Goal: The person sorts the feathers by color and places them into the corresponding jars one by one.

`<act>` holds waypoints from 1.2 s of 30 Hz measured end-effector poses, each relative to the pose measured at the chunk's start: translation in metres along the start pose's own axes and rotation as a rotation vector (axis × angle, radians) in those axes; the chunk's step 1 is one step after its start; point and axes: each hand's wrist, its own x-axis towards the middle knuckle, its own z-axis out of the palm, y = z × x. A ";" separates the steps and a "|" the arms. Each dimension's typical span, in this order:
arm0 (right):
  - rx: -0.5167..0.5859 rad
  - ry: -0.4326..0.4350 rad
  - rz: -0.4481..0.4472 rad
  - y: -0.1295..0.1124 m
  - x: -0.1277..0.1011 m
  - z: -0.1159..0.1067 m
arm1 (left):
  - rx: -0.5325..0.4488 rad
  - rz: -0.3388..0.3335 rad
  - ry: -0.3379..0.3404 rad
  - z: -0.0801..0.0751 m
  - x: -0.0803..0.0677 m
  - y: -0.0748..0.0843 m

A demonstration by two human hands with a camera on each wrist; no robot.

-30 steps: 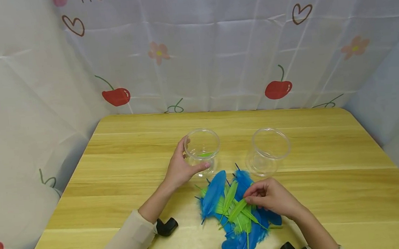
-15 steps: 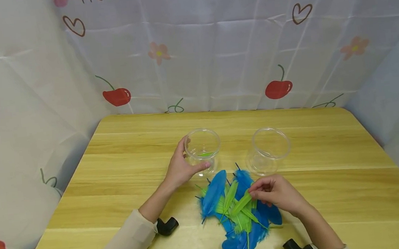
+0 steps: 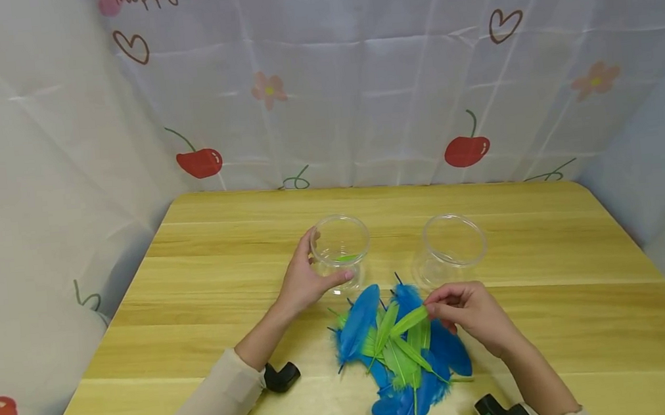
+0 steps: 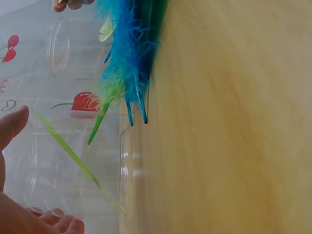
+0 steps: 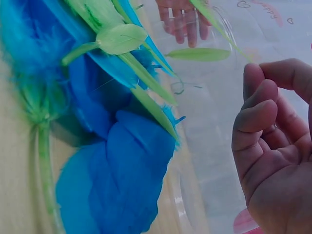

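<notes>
Lifted off the feather pile (image 3: pixel 402 359), a green feather (image 3: pixel 408 320) pinched by the right hand (image 3: pixel 473 317) points leftward toward the jar (image 3: pixel 340 249) gripped by the left hand (image 3: pixel 303 282).

Table (image 3: pixel 207 271): pale wood with visible grain, smooth, faint sheen. Two jars, left jar (image 3: pixel 339 250) and right jar (image 3: pixel 453 249): clear plastic, glossy, see-through walls. Blue feathers (image 3: pixel 357 321) and green feathers (image 3: pixel 402 359): soft, matt vanes, downy and fluffy at the base, with stiff smooth quills. Backdrop sheet (image 3: pixel 357 86): thin plastic-looking film, creased in squares, slightly shiny, printed with cherries and hearts. Sleeve (image 3: pixel 208 413): cream cloth, matt. Wrist mounts (image 3: pixel 280 375): black plastic, smooth
</notes>
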 end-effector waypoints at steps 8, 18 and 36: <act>0.106 0.141 0.008 -0.005 0.000 0.001 | -0.003 -0.002 0.004 0.000 -0.001 -0.002; 0.379 0.252 -0.038 -0.012 0.001 0.001 | -0.002 -0.014 0.003 0.000 -0.001 -0.002; 0.570 0.323 -0.066 -0.029 0.020 0.015 | 0.015 -0.004 0.005 0.001 0.000 -0.002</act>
